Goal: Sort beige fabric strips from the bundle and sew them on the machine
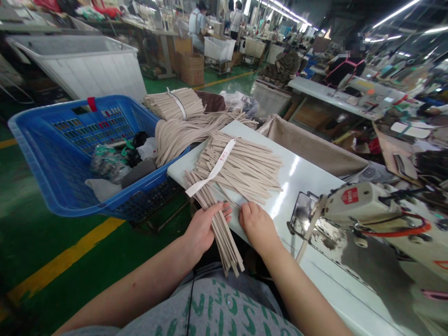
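My left hand [203,228] is wrapped round a bundle of narrow beige fabric strips [227,242], whose lower ends hang over the table edge towards my lap. My right hand [259,226] is closed at the table's front edge, fingers curled; a thin strip [229,198] seems to run into its fingertips, which are partly hidden. Beyond both hands, a fanned pile of the same strips [245,165] lies on the white table [301,170]. A white paper band [221,163] with red writing crosses the pile and the upper end of the held bundle.
Left of the table stands a blue plastic basket [63,186] with bags inside; more strips [189,128] drape over its far side. On the right is a sewing machine [371,205]. A cloth-lined bin [315,147] sits behind the table. A person [346,70] works farther off.
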Motion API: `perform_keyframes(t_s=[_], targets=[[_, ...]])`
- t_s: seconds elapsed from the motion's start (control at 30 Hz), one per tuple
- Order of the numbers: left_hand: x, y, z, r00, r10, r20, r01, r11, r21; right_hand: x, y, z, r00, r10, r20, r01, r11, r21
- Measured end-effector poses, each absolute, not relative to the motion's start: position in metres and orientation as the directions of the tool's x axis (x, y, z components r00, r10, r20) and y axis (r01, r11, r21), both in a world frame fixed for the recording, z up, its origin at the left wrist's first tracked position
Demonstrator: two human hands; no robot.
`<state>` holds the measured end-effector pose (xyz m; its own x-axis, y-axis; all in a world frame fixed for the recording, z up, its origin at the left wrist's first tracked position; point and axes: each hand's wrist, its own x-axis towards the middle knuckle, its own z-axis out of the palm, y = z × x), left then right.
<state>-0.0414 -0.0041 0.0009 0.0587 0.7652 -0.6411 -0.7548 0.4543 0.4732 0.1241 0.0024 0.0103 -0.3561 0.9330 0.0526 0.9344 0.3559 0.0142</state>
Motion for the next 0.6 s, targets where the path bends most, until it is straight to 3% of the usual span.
perform_keyframes(t_s=[0.07,0.2,0.27,0.4,0.5,0.6], targets=[[-0.041,-0.004,0.001,0.075,0.782,-0.619,-0.757,0.448,0.474,0.121,-0.002,0.02,-0.363,0.928,0.082,0.929,0.368,-0.044],[-0.04,-0.002,0.002,0.13,0.819,-0.559,-0.772,0.438,0.462,0.118,-0.002,0.038,-0.46,0.883,0.095,0.808,0.46,-0.367],[-0.039,-0.001,0.003,0.107,0.809,-0.578,-0.779,0.43,0.457,0.121,0.008,0.038,-0.428,0.893,0.139,0.788,0.444,-0.426],[-0.04,0.0,0.002,0.074,0.766,-0.638,-0.82,0.411,0.398,0.133,0.037,0.018,-0.279,0.921,0.272,0.899,0.35,-0.265],[-0.043,0.001,0.001,0.15,0.759,-0.634,-0.854,0.423,0.304,0.139,0.045,0.003,-0.346,0.913,0.216,0.91,0.383,-0.16],[-0.046,0.001,0.002,0.158,0.729,-0.666,-0.846,0.448,0.29,0.137,0.04,-0.003,-0.369,0.909,0.195,0.906,0.398,-0.145]])
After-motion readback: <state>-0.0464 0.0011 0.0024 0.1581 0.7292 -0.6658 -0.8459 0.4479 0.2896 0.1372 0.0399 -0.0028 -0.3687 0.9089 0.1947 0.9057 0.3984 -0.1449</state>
